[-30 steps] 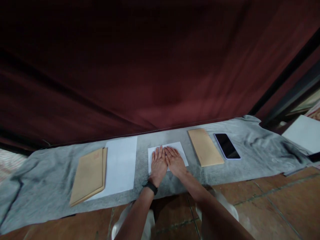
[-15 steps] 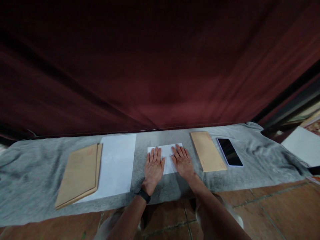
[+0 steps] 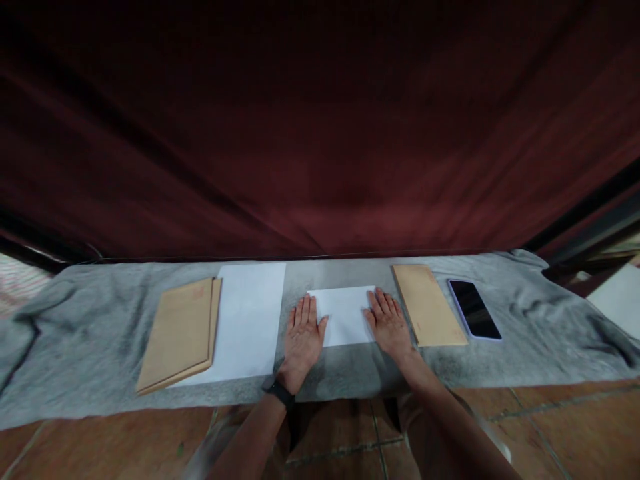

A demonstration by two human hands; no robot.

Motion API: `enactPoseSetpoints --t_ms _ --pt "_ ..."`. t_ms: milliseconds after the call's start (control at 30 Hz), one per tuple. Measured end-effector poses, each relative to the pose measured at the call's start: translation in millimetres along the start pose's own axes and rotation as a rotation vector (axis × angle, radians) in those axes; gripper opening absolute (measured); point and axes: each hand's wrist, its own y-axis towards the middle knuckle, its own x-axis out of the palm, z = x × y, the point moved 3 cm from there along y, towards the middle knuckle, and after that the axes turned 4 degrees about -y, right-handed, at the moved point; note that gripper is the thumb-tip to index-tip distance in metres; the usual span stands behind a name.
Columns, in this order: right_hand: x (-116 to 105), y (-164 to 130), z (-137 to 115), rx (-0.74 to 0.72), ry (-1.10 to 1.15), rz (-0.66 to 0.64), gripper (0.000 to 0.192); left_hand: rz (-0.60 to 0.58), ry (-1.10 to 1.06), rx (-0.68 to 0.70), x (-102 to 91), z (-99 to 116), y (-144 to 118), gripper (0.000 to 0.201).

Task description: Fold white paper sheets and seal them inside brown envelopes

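Pressing: both hands lie flat and spread, palms down, at the two short ends of a folded white sheet (image 3: 344, 315); neither grips anything.
Left hand: left hand (image 3: 301, 338), fingers straight and open, rests at the sheet's left edge, thumb touching that edge; a dark wristband sits on the wrist.
Right hand: right hand (image 3: 391, 325), equally flat and open, covers the sheet's right edge.
Sheet: lies between the hands on the grey cloth (image 3: 85, 373), long axis running left to right, middle bare; both hands are equally near.
Left of it: a larger white paper (image 3: 246, 320) just beside the left hand, with a stack of brown envelopes (image 3: 181, 333) overlapping its left side.
Right of it: a single brown envelope (image 3: 428, 305) just beside the right hand, then a dark phone (image 3: 474, 309) further right, apart from the envelope.
Behind: a dark red curtain (image 3: 320, 133) hangs along the cloth's far edge.
In the way: nothing lies on the sheet besides the hands.
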Motion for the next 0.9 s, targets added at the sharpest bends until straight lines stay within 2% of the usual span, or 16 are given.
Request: enactPoseSetpoints --t_ms 167,267,367,433,533,633,733,900 --pt "-3.4 -1.6 3.8 0.028 0.009 0.009 0.056 0.0 -0.026 -0.025 -2.7 -5.3 -3.2 0.062" --pt "-9.5 1.5 0.5 0.048 0.031 0.017 0.056 0.034 -0.042 -0.033 -8.7 0.9 -2.3 0.061" --pt "-15.2 6.4 -15.9 0.028 0.12 0.009 0.056 0.053 -0.069 0.021 -13.1 18.3 3.3 0.059" --pt "-15.9 9.3 -33.8 -0.036 0.204 -0.021 0.055 0.031 -0.097 0.069 -10.9 32.1 9.1 0.058" --pt "-13.2 12.3 -58.3 -0.097 0.27 -0.063 0.055 -0.029 -0.126 0.138 0.4 48.0 17.9 0.058" --pt "-9.3 14.8 -69.8 -0.095 0.253 -0.085 0.055 -0.079 -0.11 0.158 14.1 52.9 23.5 0.06" --pt "-6.8 16.2 -69.2 -0.074 0.199 -0.089 0.054 -0.096 -0.087 0.151 20.6 51.4 25.1 0.059" --pt "-4.1 15.0 -58.7 -0.074 0.13 -0.063 0.05 -0.076 -0.091 0.147 15.0 48.9 23.1 0.056"
